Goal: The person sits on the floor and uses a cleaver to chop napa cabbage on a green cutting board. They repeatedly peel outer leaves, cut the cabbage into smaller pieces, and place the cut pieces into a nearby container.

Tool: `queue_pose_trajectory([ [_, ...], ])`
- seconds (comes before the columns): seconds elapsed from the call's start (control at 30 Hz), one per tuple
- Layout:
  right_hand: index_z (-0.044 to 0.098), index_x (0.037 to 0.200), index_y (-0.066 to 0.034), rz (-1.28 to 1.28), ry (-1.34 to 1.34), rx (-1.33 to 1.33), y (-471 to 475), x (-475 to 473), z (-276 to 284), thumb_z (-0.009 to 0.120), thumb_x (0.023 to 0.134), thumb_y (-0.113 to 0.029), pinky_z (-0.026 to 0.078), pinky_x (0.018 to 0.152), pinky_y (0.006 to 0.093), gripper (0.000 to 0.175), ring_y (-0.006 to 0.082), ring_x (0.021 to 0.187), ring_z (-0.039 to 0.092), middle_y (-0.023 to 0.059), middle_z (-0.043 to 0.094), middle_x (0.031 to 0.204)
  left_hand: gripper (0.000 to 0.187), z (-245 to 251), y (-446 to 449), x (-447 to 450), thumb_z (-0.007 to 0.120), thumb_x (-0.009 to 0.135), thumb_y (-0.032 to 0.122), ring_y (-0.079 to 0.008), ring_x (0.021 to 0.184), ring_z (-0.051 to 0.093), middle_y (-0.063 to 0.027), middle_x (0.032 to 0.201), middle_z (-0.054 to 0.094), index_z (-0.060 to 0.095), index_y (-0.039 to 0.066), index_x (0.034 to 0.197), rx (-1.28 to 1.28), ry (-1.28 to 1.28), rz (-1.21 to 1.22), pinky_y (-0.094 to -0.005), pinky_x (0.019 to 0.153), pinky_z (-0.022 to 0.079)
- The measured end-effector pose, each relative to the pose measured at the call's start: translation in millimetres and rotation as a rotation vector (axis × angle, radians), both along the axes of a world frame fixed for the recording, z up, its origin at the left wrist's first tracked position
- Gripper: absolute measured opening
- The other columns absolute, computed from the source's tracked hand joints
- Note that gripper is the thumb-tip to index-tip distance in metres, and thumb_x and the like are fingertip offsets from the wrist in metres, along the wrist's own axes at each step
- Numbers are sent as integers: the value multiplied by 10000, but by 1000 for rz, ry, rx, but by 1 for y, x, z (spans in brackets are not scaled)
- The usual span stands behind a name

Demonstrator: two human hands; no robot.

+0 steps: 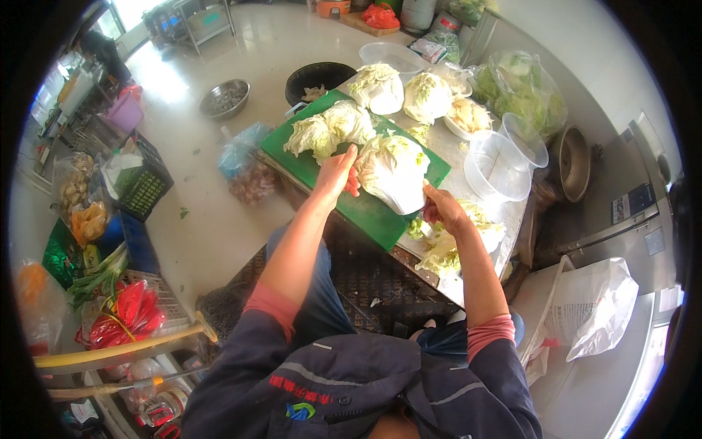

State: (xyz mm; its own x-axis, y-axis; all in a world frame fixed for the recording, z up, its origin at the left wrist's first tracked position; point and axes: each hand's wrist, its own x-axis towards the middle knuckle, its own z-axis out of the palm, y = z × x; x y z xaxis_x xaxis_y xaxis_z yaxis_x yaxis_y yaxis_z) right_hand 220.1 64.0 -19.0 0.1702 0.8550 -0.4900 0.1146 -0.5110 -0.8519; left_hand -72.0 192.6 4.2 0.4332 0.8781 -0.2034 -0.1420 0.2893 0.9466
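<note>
A head of napa cabbage (394,173) lies on a green cutting board (351,200) between my two hands. My left hand (337,173) is at its left side, thumb raised and fingers apart, by the leafy end. At the right, my right hand (443,207) has curled fingers at the pale stem base; whether it grips the base is hard to tell. Leafy cabbage pieces (332,129) rest on the board beyond my left hand. Two more cabbage heads (376,89) (428,97) sit at the far edge. Loose outer leaves (447,247) lie beside my right forearm.
Clear plastic tubs (498,167) and a white bowl (469,119) stand on the table's right side. Beyond the board is a black basin (318,79); a metal bowl (225,100) and bagged produce (249,167) are on the floor. Crates (143,178) line the left.
</note>
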Motion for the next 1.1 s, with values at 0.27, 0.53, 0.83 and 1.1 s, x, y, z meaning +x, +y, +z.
queue_pose_trajectory([
  [0.27,720,1144,11,-117,-343,172,20,-16,3,566,1056,-542,492,494,312,581,176,631,681,104,722,920,388,-14,4,0,619,1084,345,-148,530,621,-47,757,588,662,-21,961,76,156,26,-297,425,522],
  [0.53,712,1020,35,-199,-546,343,37,-9,-6,652,1022,-402,500,727,432,441,256,721,658,170,639,742,403,-16,0,6,586,1092,377,-164,593,623,-54,828,602,663,-17,1057,-25,148,129,-325,483,537],
  [0.83,740,1194,-35,-318,-334,392,35,-13,11,589,1078,-394,529,700,358,407,201,771,683,111,742,958,495,-19,2,-3,569,1095,432,-145,704,641,-62,958,649,644,-16,1292,-36,203,202,-308,524,584],
  [1.1,579,1453,1,-302,120,280,-4,-33,-17,507,1069,-80,572,913,352,399,217,1102,702,115,698,1293,609,-25,-13,10,684,1047,387,-225,1048,678,-129,1313,641,498,23,1498,-77,-29,23,-429,881,622],
])
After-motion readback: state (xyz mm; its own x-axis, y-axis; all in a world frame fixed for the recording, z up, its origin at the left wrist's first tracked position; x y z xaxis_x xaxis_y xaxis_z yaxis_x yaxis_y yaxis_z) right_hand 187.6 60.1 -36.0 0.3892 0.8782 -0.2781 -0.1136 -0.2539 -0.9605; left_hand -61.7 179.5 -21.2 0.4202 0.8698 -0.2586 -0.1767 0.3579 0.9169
